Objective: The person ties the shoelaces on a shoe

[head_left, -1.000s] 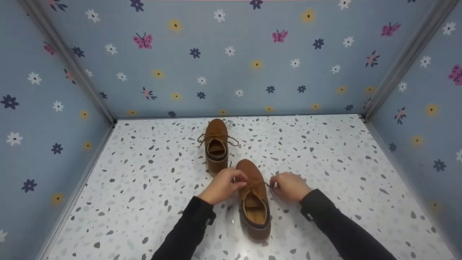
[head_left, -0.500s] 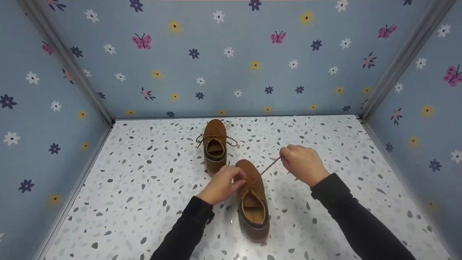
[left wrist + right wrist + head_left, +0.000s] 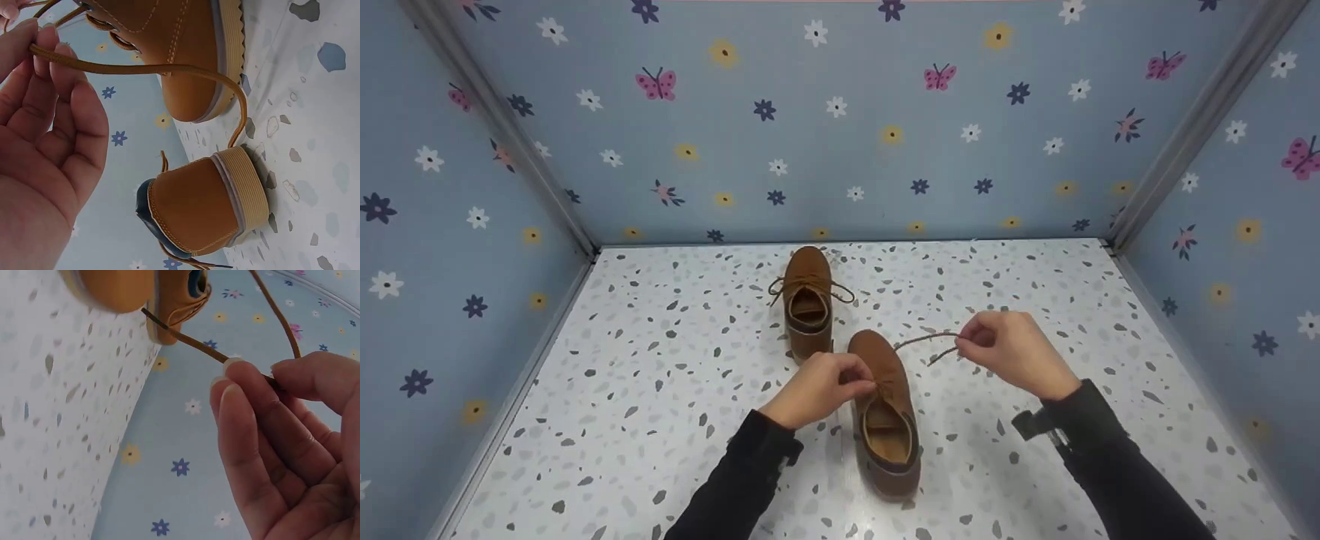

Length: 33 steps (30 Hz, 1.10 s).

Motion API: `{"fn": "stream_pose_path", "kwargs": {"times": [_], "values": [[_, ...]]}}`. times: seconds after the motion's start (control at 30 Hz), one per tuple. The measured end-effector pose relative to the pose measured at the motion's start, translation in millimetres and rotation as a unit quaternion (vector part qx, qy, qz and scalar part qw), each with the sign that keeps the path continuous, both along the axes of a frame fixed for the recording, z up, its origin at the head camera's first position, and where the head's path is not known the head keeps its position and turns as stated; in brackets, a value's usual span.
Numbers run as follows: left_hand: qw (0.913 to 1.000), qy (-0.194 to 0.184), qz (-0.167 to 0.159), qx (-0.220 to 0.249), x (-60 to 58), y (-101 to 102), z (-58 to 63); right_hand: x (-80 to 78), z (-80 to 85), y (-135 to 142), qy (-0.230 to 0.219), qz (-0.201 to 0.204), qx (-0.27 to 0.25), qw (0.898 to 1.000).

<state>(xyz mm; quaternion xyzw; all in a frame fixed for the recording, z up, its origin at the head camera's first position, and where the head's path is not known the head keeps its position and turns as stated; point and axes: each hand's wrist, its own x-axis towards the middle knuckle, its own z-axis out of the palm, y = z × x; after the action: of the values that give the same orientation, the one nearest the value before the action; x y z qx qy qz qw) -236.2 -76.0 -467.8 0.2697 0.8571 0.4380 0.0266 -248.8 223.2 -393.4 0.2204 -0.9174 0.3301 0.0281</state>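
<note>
Left wall [image 3: 435, 247]: pale blue, printed with flowers, joined to the back wall [image 3: 870, 161] by a grey post [image 3: 499, 127]. The same blue print with flowers and pink butterflies covers the back wall. Between the walls spreads the worktop [image 3: 675, 435], white with grey and dark flecks

Next comes the left sleeve [image 3: 739, 472], dark, reaching in from the bottom edge. Beyond it stands the far shoe [image 3: 808, 279], brown, sole down, toe near the back wall, with lace loops sticking out on both sides

The left hand [image 3: 821, 382] is just behind that shoe's heel, its fingers pinching the left lace [image 3: 140, 68] at the near shoe's lacing. In the left wrist view that lace runs from the fingers, then bends down

The near shoe [image 3: 886, 420] sits upright on the worktop between the hands, closer to the person than the far shoe, its toe pointing toward the back wall and slightly left

To its right the right lace [image 3: 926, 340] leads out slack to the right hand [image 3: 1009, 349], held apart from the shoe. Thumb and forefinger pinch it; a short free end sticks out past them

Last, the right sleeve [image 3: 1117, 457], dark, a tab [image 3: 1033, 424] at its cuff, and the right wall [image 3: 1237, 292]
</note>
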Motion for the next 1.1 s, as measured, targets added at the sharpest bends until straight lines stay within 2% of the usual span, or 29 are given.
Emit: {"fn": "stream_pose_path", "kwargs": {"times": [0.1,0.23,0.37,0.53,0.67,0.8,1.0,1.1], "values": [[0.9999,0.013,0.009,-0.007,1.9,1,0.8,12.8,-3.5,-5,-0.033,0.007,-0.042,0.999],[0.9994,0.024,0.023,-0.012,3.2,1,1.1,28.5,-12.1,-17,-0.032,0.012,-0.092,0.995],[0.9993,0.016,0.034,-0.004,3.0,3,1.4,42.3,-26.3,-30,0.013,0.021,-0.136,0.990],[0.9987,-0.006,0.050,0.006,3.2,5,5.4,55.1,-48.3,-46,0.116,0.046,-0.150,0.981],[0.9983,-0.020,0.054,0.009,3.6,6,7.1,60.8,-63.6,-56,0.177,0.055,-0.141,0.973],[0.9982,-0.024,0.054,0.012,3.5,7,7.7,63.6,-73.8,-62,0.237,0.049,-0.114,0.964],[0.9980,-0.020,0.059,0.009,2.5,9,7.1,62.8,-84.3,-69,0.340,0.064,-0.057,0.937],[0.9979,-0.008,0.064,0.005,1.5,9,5.6,59.1,-89.7,-74,0.363,0.078,-0.029,0.928]]}}
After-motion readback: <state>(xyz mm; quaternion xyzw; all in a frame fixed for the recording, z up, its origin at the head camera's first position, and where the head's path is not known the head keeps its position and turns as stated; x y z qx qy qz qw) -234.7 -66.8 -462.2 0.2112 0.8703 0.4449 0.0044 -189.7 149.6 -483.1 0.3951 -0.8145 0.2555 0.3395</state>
